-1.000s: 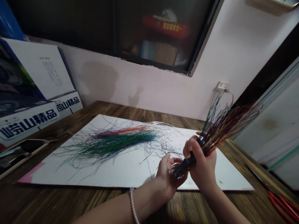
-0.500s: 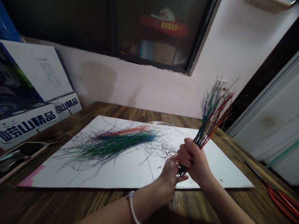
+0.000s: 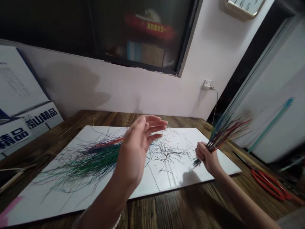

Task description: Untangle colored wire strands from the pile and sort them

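Note:
My right hand (image 3: 208,157) is wrapped round a bundle of thin coloured wires (image 3: 222,133), red, green and blue, held tilted up and to the right over the white board (image 3: 152,184). The bundle's upper ends fan out and are blurred. Short ends stick out below the fist. My left hand (image 3: 137,144) is raised over the middle of the board, fingers apart and curved, with nothing in it. Behind it a loose pile of green, blue and red wires (image 3: 95,159) lies on the board, partly hidden by that hand. Short dark wire scraps (image 3: 166,151) are scattered right of it.
Scissors with red handles (image 3: 269,184) lie on the wooden table (image 3: 186,210) at the right. White boxes with blue lettering (image 3: 43,116) stand at the left. A wall socket (image 3: 207,84) with a plugged-in cable is at the back right, below a clock (image 3: 245,8).
My left hand has let go of the bundle's lower end and moved left and up, opening. My right hand has shifted right with the bundle, which leans further over. The view has turned right.

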### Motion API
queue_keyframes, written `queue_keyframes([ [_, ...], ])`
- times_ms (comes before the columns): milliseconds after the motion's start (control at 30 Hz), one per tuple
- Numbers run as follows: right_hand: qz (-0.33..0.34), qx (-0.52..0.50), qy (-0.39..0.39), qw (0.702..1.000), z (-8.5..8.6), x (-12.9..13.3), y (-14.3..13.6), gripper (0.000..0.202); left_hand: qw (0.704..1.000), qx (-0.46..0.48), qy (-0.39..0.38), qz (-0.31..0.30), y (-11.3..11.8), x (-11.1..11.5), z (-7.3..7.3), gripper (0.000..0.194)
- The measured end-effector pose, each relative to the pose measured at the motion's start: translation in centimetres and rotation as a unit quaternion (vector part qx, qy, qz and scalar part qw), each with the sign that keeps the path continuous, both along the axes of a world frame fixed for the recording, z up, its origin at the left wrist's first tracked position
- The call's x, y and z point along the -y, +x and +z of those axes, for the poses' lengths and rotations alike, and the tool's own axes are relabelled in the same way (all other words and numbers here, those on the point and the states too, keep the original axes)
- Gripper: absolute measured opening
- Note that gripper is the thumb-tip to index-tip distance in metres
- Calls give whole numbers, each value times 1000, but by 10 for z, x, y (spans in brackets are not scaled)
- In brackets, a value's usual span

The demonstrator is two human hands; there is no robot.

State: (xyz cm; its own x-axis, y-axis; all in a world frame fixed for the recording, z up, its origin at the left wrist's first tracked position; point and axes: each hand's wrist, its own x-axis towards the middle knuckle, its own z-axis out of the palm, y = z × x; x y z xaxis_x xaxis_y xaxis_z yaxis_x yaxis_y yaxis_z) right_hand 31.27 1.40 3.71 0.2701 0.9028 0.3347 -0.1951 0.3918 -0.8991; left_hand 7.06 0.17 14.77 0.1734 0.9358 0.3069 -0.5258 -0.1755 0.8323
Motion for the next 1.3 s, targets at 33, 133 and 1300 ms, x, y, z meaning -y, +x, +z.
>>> queue_keyframes([
  [33,-10,7,-13,1000,-13,0,3,44,1000,9,10,6,-6,0,4,27],
  [133,-46,17,-36,998,-42,0,10,43,998,33,36,36,-19,2,13,29],
  [1300,-88,74,-80,990,-66,-13,16,46,974,94,174,114,-51,6,34,55],
])
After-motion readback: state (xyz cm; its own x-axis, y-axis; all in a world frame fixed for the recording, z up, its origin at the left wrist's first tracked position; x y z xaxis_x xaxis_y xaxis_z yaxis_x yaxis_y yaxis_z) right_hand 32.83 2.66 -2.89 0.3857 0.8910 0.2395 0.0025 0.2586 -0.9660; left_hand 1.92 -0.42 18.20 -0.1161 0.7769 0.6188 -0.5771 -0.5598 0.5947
